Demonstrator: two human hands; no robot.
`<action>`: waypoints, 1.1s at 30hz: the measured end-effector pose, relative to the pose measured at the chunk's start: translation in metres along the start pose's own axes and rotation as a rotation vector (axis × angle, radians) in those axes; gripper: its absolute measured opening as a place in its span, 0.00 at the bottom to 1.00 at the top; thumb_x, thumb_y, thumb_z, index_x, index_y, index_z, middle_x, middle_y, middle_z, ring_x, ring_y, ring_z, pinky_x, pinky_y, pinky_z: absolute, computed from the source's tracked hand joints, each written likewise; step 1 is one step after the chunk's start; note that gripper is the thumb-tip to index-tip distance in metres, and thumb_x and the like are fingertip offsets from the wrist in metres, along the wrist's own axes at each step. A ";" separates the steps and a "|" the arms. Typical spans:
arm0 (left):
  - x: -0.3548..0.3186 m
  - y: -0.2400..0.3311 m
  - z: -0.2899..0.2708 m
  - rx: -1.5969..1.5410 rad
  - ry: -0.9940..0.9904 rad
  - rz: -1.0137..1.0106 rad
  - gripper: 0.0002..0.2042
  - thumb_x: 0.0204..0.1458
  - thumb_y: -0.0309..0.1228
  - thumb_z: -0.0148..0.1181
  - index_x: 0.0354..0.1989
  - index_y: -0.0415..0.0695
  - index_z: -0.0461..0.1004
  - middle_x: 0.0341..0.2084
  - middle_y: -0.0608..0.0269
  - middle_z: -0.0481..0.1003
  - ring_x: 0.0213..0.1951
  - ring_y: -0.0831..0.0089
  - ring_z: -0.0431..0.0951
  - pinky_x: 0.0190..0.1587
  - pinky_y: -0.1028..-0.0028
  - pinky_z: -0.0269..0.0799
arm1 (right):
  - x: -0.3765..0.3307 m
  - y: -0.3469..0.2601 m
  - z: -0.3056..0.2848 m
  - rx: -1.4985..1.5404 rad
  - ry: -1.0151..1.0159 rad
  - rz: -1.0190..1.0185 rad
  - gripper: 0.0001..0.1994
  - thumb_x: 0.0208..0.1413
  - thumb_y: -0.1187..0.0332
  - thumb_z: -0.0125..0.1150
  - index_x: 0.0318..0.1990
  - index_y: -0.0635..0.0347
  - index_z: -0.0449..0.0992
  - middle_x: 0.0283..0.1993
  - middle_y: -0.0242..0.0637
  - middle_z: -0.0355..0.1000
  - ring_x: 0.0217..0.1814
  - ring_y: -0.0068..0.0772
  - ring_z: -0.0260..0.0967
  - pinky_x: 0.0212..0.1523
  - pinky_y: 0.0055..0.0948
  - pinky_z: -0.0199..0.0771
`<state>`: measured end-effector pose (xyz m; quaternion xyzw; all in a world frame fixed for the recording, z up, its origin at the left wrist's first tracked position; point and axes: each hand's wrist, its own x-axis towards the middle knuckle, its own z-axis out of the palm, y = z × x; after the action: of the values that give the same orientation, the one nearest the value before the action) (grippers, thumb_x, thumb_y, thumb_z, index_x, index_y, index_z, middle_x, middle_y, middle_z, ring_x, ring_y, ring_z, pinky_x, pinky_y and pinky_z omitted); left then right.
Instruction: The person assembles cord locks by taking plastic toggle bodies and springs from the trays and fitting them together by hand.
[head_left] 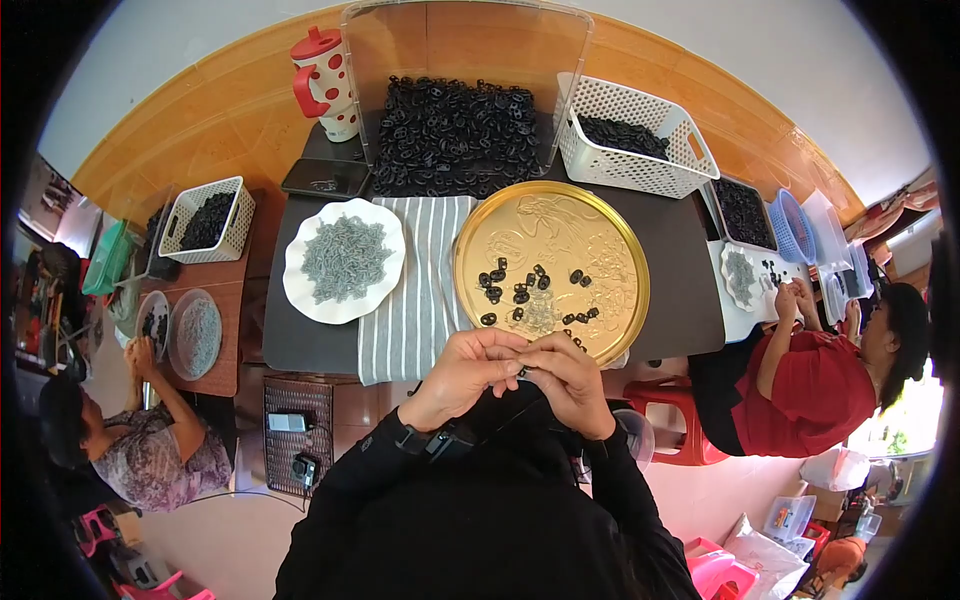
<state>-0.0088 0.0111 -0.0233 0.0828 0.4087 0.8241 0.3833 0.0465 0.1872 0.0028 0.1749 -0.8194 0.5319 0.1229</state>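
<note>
- The left hand (pixel 468 372) and right hand (pixel 568 378) meet fingertip to fingertip just below the near rim of the gold tray (pixel 612 232) — both grips narrow, pinched together on one small black part (pixel 522 372) that barely shows between the fingers.
- That part is held off the tray, over the person's lap rather than over the table (pixel 675 262); if a pinch slips, I judge it would drop past the table edge, onto dark clothing where a black piece is hard to find.
- More loose black pieces (pixel 520 292) lie scattered on the tray's left and middle; the tray's near rim looks to overhang the table edge, so a knock from either wrist could tip it and spill them.
- Left of the tray, a striped cloth (pixel 412 290) hangs over the same edge — a sleeve catching it could drag the tray or the white plate of grey bits (pixel 345 260) beyond it.
- Behind the tray, the clear bin of black parts (pixel 455 135) and the white basket (pixel 635 140) sit close; a long reach over the tray risks brushing the scattered pieces.
</note>
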 end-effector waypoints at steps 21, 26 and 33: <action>-0.019 0.005 -0.030 0.128 0.294 0.348 0.07 0.53 0.18 0.56 0.39 0.34 0.77 0.27 0.58 0.78 0.27 0.76 0.76 0.26 0.81 0.70 | 0.044 0.009 0.035 -0.488 0.051 0.075 0.03 0.50 0.75 0.57 0.33 0.64 0.73 0.31 0.43 0.66 0.32 0.42 0.68 0.29 0.37 0.67; -0.021 0.006 -0.036 0.113 0.305 0.340 0.08 0.52 0.18 0.57 0.41 0.34 0.77 0.27 0.58 0.78 0.27 0.77 0.76 0.26 0.81 0.70 | 0.050 0.015 0.052 -0.835 -0.052 0.077 0.07 0.40 0.77 0.56 0.31 0.63 0.75 0.29 0.48 0.63 0.29 0.50 0.66 0.28 0.40 0.67; -0.026 0.008 -0.036 0.138 0.284 0.318 0.11 0.52 0.17 0.57 0.43 0.36 0.77 0.28 0.63 0.77 0.27 0.81 0.74 0.27 0.82 0.69 | 0.043 0.022 0.051 -0.640 0.031 0.074 0.05 0.43 0.80 0.54 0.29 0.65 0.74 0.27 0.42 0.65 0.26 0.41 0.67 0.26 0.36 0.67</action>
<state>-0.0116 -0.0320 -0.0368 0.0556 0.4959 0.8476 0.1805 -0.0023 0.1425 -0.0196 0.0892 -0.9489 0.2538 0.1649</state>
